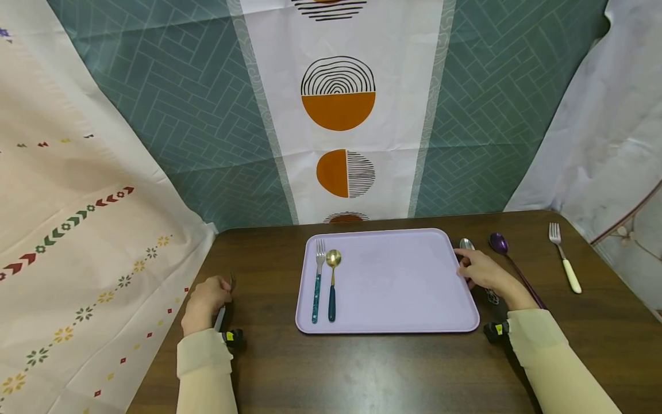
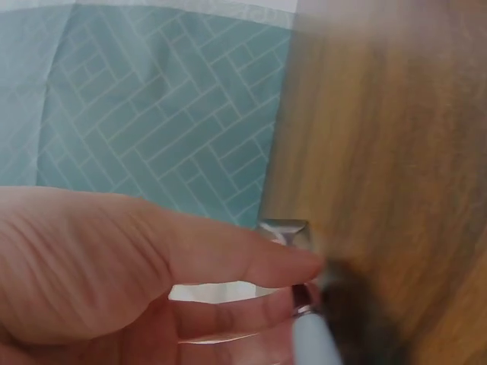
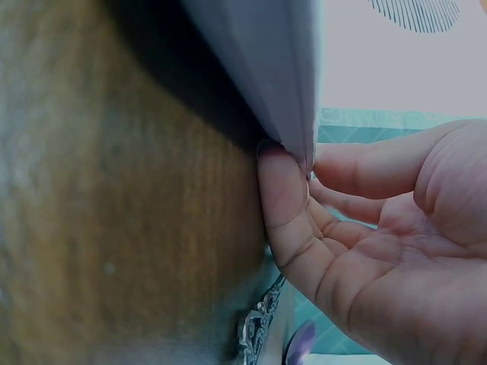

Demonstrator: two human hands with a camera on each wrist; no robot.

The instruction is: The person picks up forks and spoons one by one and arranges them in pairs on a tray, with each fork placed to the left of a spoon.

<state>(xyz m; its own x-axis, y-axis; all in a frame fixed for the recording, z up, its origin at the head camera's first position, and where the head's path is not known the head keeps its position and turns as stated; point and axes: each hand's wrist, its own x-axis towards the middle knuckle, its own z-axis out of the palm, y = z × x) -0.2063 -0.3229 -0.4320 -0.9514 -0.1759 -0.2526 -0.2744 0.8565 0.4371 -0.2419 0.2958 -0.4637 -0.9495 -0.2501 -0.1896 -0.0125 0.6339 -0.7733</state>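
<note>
At far left, your left hand point(image 1: 205, 302) pinches a pale-handled utensil point(image 1: 220, 318) between thumb and fingers, its metal head largely hidden and its type unclear; the utensil points away from you, while the tray point(image 1: 398, 282) lies to its right, well apart, on the table point(image 1: 362, 368), long axis running left to right. The tray is pale lavender, rounded at the corners, with a teal-handled fork point(image 1: 317, 282) and a gold-bowled spoon point(image 1: 332, 302) side by side near its left rim. Your right hand point(image 1: 483, 269), the nearer, grips the right rim, fingers curled beneath and thumb above. Beyond lie a silver spoon point(image 1: 467, 244), a purple spoon point(image 1: 499, 244) and a cream-handled fork point(image 1: 571, 274).
</note>
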